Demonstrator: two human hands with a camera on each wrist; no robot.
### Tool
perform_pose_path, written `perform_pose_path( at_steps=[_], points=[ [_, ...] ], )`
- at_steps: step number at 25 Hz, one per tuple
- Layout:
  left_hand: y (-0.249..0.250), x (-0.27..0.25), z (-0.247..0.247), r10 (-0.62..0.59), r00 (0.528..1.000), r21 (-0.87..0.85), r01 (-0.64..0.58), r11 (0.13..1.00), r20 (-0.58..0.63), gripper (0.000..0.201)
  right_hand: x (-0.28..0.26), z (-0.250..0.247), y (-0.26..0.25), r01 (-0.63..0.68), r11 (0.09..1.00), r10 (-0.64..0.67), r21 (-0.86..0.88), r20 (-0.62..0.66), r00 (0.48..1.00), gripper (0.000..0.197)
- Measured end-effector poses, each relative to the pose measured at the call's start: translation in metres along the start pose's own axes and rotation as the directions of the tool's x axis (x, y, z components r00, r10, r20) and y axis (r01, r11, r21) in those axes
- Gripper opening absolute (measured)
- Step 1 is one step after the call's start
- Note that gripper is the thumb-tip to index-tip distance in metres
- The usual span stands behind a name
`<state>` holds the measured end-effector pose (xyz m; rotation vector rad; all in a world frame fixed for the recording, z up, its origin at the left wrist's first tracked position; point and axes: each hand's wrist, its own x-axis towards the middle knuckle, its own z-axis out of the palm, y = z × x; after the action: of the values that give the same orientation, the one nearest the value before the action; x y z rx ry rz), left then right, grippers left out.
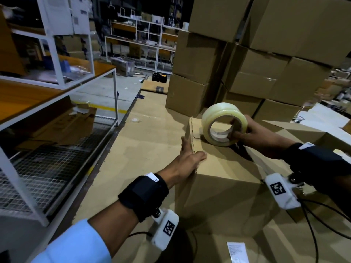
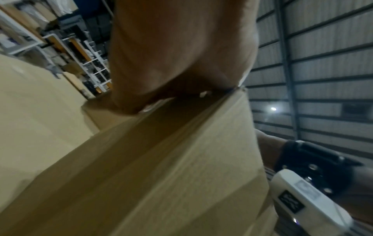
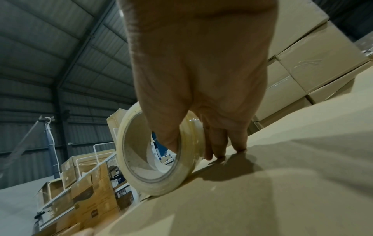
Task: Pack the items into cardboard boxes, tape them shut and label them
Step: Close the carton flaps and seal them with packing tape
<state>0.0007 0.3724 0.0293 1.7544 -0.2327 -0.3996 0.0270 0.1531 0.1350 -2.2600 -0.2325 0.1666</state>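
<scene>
Here, mid-frame, the right hand (image 1: 252,132) pinches a clear round packing tape roll (image 1: 224,124) standing on the closed brown cardboard box (image 1: 228,179). The left hand (image 1: 190,158) lies spread, flat on its left edge

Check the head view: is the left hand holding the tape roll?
No. The right hand grips the tape roll, while the left hand lies flat against the cardboard box.

The head view looks forward and down from above onto the cardboard box (image 1: 228,168) — both forearms reach in. The left wrist view sits close beneath the left hand (image 2: 177,52), skimming the box's side. The right wrist view looks along the right hand (image 3: 197,71) at the tape roll (image 3: 161,159) — all 3 views share the box.
</scene>
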Motion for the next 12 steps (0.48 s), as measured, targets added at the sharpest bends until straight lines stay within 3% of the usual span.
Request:
perform_pose_path(
  at_steps=[1, 3, 5, 9, 12],
  points=[
    [0.004, -0.002, -0.001, -0.009, 1.0, 0.13, 0.012, 0.991, -0.026, 0.097, 0.0, 0.0, 0.0, 0.006, 1.0, -0.006, -0.009, 0.001, 1.0, 0.041],
    [0.017, -0.008, -0.003, 0.116, 0.988, 0.426, -0.061, 0.903, -0.104, 0.091, 0.001, -0.001, 0.002, 0.022, 0.999, -0.022, -0.03, -0.003, 1.0, 0.041],
    [0.03, -0.006, -0.002, 0.246, 0.966, 0.509, -0.176, 0.843, -0.074, 0.086, 0.002, -0.002, 0.004, 0.017, 0.999, -0.018, -0.042, -0.012, 1.0, 0.042],
    [0.039, 0.004, 0.004, 0.158, 0.987, 0.531, -0.13, 0.838, -0.008, 0.082, 0.001, -0.003, 0.002, 0.0, 0.993, -0.004, -0.12, -0.027, 1.0, 0.044],
    [0.037, 0.008, 0.002, 0.133, 0.991, 0.72, -0.107, 0.686, 0.021, 0.088, 0.002, -0.007, 0.003, 0.023, 0.967, -0.025, -0.252, -0.005, 1.0, 0.045]
  ],
)
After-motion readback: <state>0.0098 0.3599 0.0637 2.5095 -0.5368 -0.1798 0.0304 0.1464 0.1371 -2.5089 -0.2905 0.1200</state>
